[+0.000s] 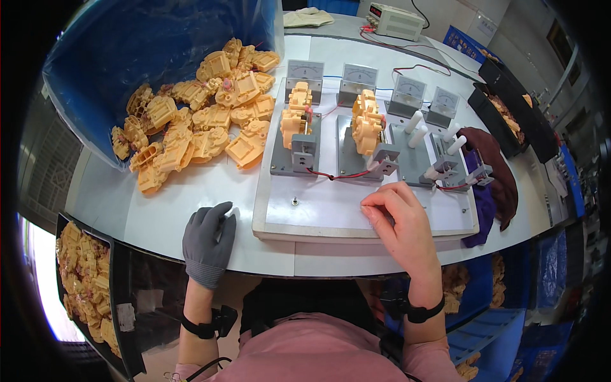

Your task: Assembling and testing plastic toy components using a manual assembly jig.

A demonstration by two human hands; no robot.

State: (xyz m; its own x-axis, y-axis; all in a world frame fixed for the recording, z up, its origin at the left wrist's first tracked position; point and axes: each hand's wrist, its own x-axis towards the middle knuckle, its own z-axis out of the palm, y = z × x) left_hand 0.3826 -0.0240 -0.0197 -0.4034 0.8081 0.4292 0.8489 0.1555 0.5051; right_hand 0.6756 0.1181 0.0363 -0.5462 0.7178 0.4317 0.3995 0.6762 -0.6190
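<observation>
My left hand (210, 243), in a grey knit glove, rests at the table's front edge. Its fingers point forward, the thumb stands a little apart, and it holds nothing. Bare and curled, my right hand (401, 223) is over the front of a white board (331, 213), thumb and fingertips together with nothing visible between them. Behind it on the board, a yellow plastic gear housing (367, 124) sits on a grey test fixture (345, 162). A second yellow housing (296, 121) sits on the fixture to its left. Two fixtures at the right carry white posts (417, 137) and no housing.
Several analog meters (305, 71) line the board's back. A blue-lined bin (159, 44) spills yellow housings (210, 121) onto the table at left. Dark cloths (499, 172) lie right of the board. A power supply (394, 22) stands at the back; a crate (121, 299) of housings is lower left.
</observation>
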